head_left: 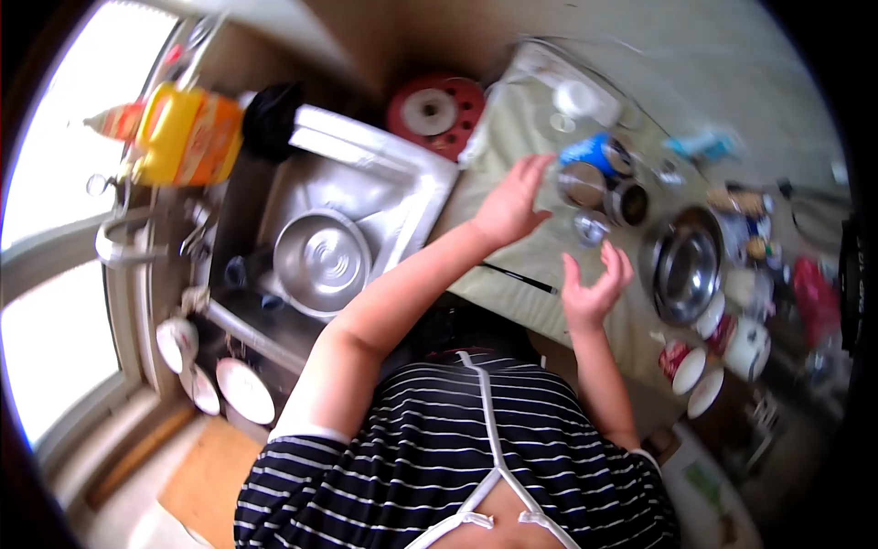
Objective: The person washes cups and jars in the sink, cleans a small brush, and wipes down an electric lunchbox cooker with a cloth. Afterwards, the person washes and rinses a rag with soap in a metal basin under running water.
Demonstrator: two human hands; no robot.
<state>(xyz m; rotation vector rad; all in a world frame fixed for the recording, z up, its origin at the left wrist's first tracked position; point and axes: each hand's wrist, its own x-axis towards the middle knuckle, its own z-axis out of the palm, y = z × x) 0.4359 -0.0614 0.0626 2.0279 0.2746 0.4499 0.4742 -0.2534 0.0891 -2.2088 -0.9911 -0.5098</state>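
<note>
My left hand (512,203) is over the pale green tabletop (489,233), fingers stretched out and thumb apart, with nothing in it. My right hand (596,285) is raised to its right, fingers slightly bent and thumb spread, also holding nothing. Just beyond the right fingertips is a small clear, round object (591,227); I cannot tell whether they touch it. Behind it stand a blue can-like container (594,154), a brownish-lidded jar (583,185) and a dark-rimmed jar (628,203). A thin black stick (519,276) lies between the hands, near the table's front edge.
Nested steel bowls (686,263) stand at the right, beside several paper cups (681,366). On the left, a metal basin (325,261) sits in the steel sink (416,206), near a faucet (128,240) and a yellow jug (187,137). A red round object (439,114) is behind.
</note>
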